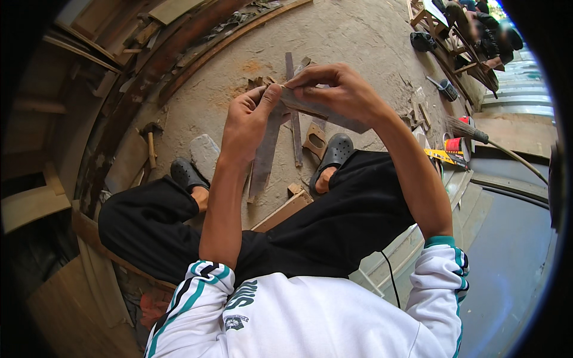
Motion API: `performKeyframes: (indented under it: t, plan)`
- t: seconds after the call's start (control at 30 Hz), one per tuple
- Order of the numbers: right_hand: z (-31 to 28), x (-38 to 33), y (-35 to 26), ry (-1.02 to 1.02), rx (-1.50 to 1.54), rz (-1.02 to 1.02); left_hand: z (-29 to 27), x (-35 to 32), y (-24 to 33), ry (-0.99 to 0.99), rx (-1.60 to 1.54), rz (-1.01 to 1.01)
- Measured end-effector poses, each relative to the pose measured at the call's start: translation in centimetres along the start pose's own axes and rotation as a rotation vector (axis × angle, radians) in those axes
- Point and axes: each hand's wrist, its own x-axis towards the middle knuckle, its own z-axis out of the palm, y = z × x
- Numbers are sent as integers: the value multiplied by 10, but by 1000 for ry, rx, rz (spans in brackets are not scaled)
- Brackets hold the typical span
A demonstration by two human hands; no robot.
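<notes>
My left hand (246,124) is closed on the upper end of a flat grey-brown strip (265,156), which hangs down toward the ground between my feet. Thumb and fingers of my right hand (335,92) pinch a second length of grey-brown strip (340,119) that slants off to the right under the wrist. Both lengths meet at an angle between my fingertips. Whether they are one bent piece or two, and what material, I cannot tell. Beyond them a narrow dark wooden strip (296,134) lies on the ground, beside a wooden saw handle (314,141).
A hammer (151,146) and a pale block (205,151) lie left of my feet. Near my right foot is a wooden piece (285,210). Farther right are a broom (468,128), a red-and-yellow can (455,147) and a dark cup (447,89). People sit at the far right.
</notes>
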Motion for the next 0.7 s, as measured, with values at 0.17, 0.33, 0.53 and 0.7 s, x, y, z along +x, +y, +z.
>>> performKeyframes:
  t: [0.17,0.33,0.53,0.7]
  plan:
    - [6,4,0,-12,-36,48,-8,5,-10,46,-50,-37]
    - [10,9,2,-15,-152,-3,-5,8,-20,70,-194,-86]
    - [13,23,12,-59,-517,4,-8,18,-39,130,-342,-235]
    - [-3,14,1,-75,-730,101,-21,27,-48,132,-480,-279]
